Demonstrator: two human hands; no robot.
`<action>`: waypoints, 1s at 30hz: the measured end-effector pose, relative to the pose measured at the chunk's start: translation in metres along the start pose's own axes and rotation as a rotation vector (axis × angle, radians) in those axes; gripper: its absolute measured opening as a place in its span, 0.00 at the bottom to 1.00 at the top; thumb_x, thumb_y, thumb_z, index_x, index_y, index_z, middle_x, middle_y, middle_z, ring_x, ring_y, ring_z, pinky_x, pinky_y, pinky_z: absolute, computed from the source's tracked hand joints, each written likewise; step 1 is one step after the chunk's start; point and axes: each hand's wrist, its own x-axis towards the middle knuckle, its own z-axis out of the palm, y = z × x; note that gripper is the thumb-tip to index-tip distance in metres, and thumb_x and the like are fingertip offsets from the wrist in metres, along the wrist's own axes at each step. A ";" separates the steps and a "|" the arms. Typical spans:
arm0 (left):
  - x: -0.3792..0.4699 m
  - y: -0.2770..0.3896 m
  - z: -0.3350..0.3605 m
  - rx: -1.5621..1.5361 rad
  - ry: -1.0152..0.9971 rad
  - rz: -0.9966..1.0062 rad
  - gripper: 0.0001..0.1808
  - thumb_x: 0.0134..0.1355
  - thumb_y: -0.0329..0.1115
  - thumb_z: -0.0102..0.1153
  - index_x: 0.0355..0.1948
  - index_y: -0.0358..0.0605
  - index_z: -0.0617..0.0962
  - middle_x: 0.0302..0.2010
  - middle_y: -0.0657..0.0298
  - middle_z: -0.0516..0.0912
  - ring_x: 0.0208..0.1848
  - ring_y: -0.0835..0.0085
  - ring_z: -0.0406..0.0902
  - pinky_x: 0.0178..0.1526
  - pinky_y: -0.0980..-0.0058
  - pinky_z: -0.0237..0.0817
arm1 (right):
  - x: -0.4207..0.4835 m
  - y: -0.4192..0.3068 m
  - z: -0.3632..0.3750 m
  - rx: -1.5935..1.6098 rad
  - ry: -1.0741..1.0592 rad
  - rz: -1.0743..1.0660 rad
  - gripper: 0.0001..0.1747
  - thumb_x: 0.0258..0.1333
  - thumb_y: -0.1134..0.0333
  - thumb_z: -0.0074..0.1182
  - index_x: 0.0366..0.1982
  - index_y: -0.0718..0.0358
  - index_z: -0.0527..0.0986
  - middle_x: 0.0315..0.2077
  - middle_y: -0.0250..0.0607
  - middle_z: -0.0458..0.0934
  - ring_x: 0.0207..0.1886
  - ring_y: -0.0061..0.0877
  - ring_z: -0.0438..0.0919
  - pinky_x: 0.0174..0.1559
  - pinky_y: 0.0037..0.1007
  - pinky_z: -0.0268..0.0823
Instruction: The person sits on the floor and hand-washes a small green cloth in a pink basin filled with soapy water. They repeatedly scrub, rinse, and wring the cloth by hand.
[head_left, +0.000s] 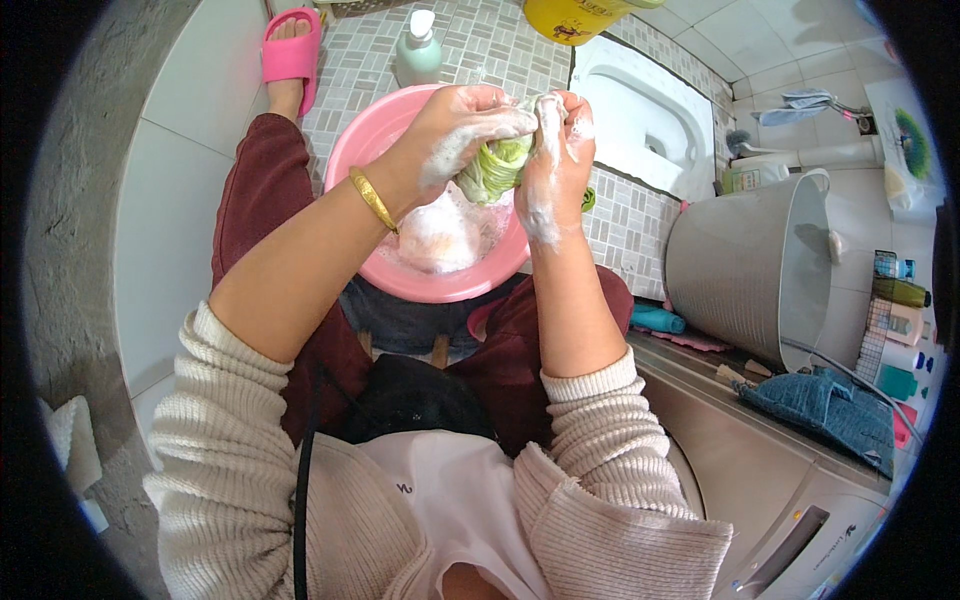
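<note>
Both my hands grip one wet, bunched green cloth (495, 169) held up over a pink plastic basin (427, 289). My left hand (469, 131), with a gold bangle at its wrist, pinches the cloth from the left. White suds coat my right hand (559, 157), whose fingers curl around the cloth's right side. In the basin below, soapy water surrounds a pale, foam-covered lump (439, 236); whether it is fabric or only foam I cannot tell. Part of the basin is hidden behind my hands and forearms.
A green pump bottle (418, 56) stands beyond the basin. At right are a squat toilet (645, 112), a tall grey tub (739, 262) and a washing machine (750, 457) with denim (825, 412) on top. A yellow bucket (574, 19) is at the back.
</note>
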 end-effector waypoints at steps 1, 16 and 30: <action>-0.001 -0.001 0.001 0.014 -0.003 -0.008 0.10 0.54 0.29 0.55 0.37 0.36 0.76 0.32 0.66 0.78 0.33 0.83 0.73 0.37 0.84 0.66 | 0.000 0.000 0.001 -0.021 0.003 -0.005 0.05 0.61 0.69 0.45 0.36 0.62 0.66 0.29 0.29 0.67 0.31 0.13 0.66 0.36 0.16 0.61; -0.009 0.001 0.011 -0.029 -0.025 0.032 0.14 0.58 0.31 0.51 0.43 0.35 0.73 0.39 0.64 0.77 0.41 0.80 0.74 0.45 0.81 0.66 | 0.003 -0.007 0.001 0.130 -0.005 0.009 0.02 0.58 0.74 0.47 0.33 0.63 0.67 0.28 0.29 0.69 0.30 0.12 0.67 0.34 0.15 0.61; -0.008 0.002 0.011 0.056 0.012 0.026 0.13 0.57 0.30 0.52 0.42 0.36 0.74 0.38 0.66 0.77 0.40 0.82 0.73 0.44 0.82 0.65 | 0.002 -0.004 -0.003 0.205 -0.038 0.135 0.03 0.60 0.70 0.45 0.35 0.61 0.68 0.29 0.32 0.70 0.32 0.17 0.72 0.36 0.19 0.67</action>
